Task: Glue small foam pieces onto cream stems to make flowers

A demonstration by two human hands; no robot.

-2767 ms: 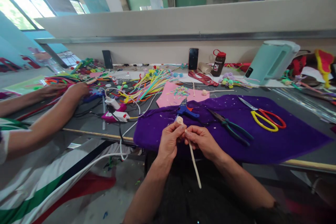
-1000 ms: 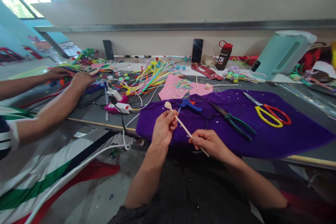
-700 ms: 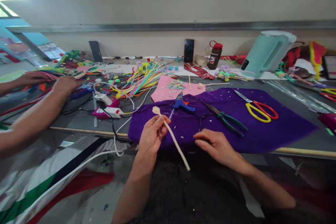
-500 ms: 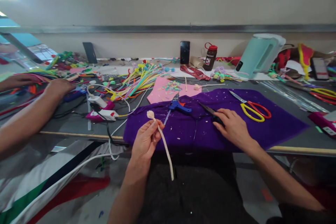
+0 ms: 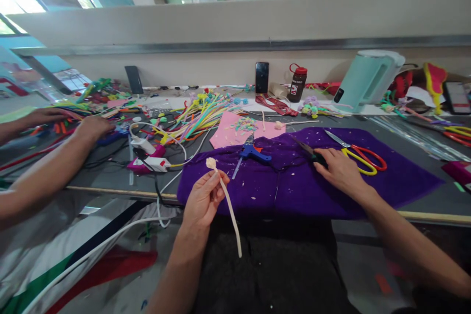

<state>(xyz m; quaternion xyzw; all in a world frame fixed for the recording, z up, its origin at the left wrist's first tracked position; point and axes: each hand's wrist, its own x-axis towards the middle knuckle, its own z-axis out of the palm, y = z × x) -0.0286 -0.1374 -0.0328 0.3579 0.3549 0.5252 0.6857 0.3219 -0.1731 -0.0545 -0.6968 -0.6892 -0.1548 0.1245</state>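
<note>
head view. landmark: the purple cloth [image 5: 231, 202], laid along the near side of the dark table [image 5: 121, 176].

left hand [image 5: 202, 196], over the cloth's near left part: thumb and fingers pinched narrow on a cream stem [image 5: 232, 213], just under the cream bud [image 5: 211, 163] at its top. stem slants down, lower end hanging past the cloth's near edge.

right hand [image 5: 342, 171], over the cloth's right half: palm down, fingers curled round the handles of the pliers [image 5: 309, 150]; nose shows, handle ends hidden.

also on the cloth: scissors [image 5: 349, 146], right half, near the right hand; blue glue gun [image 5: 253, 153], far left part; pale scraps scattered.

pink sheet [image 5: 224, 132] at the cloth's far edge, bearing pastel bits [image 5: 246, 124]. second cream stem [image 5: 300, 122] beyond that same edge. power strip [image 5: 152, 164] left of the cloth. co-worker's hand [image 5: 93, 127] farther left.
</note>
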